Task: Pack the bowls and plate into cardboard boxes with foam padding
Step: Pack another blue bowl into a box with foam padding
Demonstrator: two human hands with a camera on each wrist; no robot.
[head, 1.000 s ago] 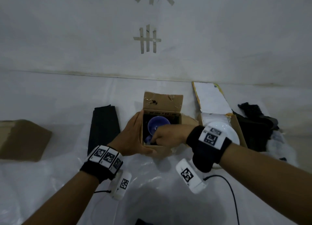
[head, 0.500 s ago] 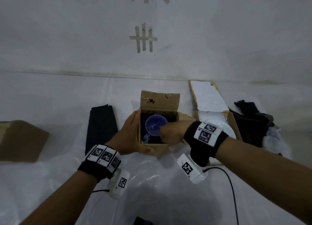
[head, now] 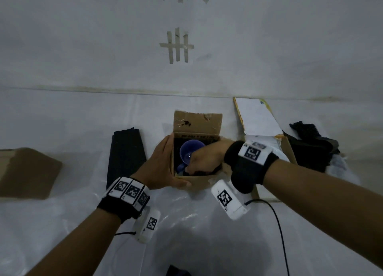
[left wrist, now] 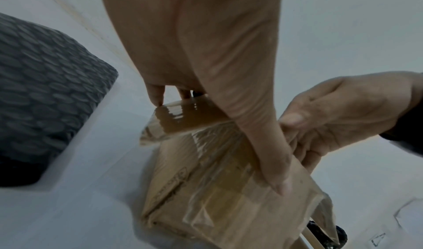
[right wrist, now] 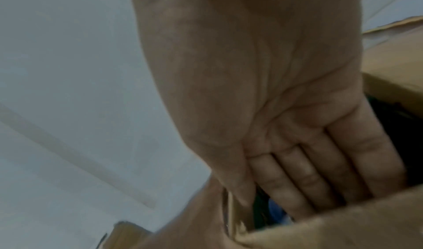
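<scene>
A small open cardboard box (head: 196, 179) stands in the middle of the white sheet, with a blue bowl (head: 189, 150) tilted inside on dark padding. My left hand (head: 159, 168) grips the box's left front corner, fingers on the side wall and thumb down the taped front wall (left wrist: 206, 189). My right hand (head: 204, 159) reaches in from the right, its straight fingers (right wrist: 320, 171) pushed down behind the front wall beside the bowl (right wrist: 277, 209). Their tips are hidden. A white plate (head: 278, 154) lies in a second box, mostly behind my right wrist.
A folded black foam sheet (head: 126, 151) lies just left of the box. The second box (head: 289, 149) with a raised white flap (head: 257, 116) stands at the right, a black foam pile (head: 310, 147) beyond it. Another cardboard box (head: 27, 172) sits far left. A cable (head: 277, 224) trails near my right arm.
My right hand has slid lower into the front of the box, so more of the blue bowl shows. My left hand keeps its hold on the box.
</scene>
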